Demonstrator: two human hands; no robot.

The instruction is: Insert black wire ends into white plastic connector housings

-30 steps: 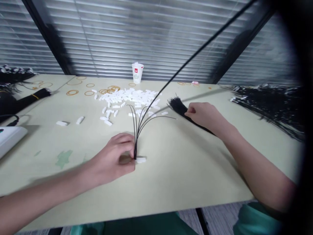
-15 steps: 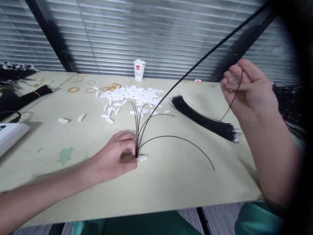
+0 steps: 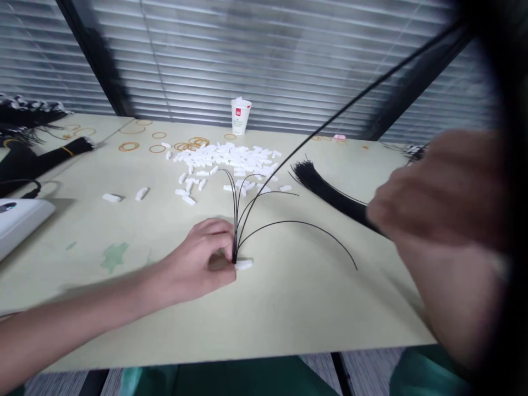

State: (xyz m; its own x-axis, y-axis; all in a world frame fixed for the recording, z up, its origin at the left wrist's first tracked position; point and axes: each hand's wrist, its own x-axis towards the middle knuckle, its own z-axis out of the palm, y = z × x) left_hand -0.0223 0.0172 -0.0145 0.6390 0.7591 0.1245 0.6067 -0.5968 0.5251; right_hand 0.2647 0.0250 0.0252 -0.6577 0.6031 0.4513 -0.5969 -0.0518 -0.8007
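My left hand (image 3: 202, 261) is pinched on a small white plastic piece (image 3: 243, 264) lying on the table, pressing it down. Several thin black wires (image 3: 264, 209) rise and fan out from that piece. My right hand (image 3: 437, 187) is raised close to the camera at the right and is smeared by motion; its fingers cannot be made out. Under it lies a bundle of black wires (image 3: 325, 190). A heap of white plastic pieces (image 3: 223, 159) sits at the table's middle back.
A paper cup (image 3: 240, 115) stands at the back by the window blinds. Rubber bands (image 3: 159, 144) lie at the back left. More black wire bundles (image 3: 49, 157) lie at the far left, and a white device (image 3: 18, 217) at the left edge.
My right hand, which lifted a single wire from the bundle half a second ago, has dropped lower and nearer the camera and blurred. The left hand has stayed on the white piece.
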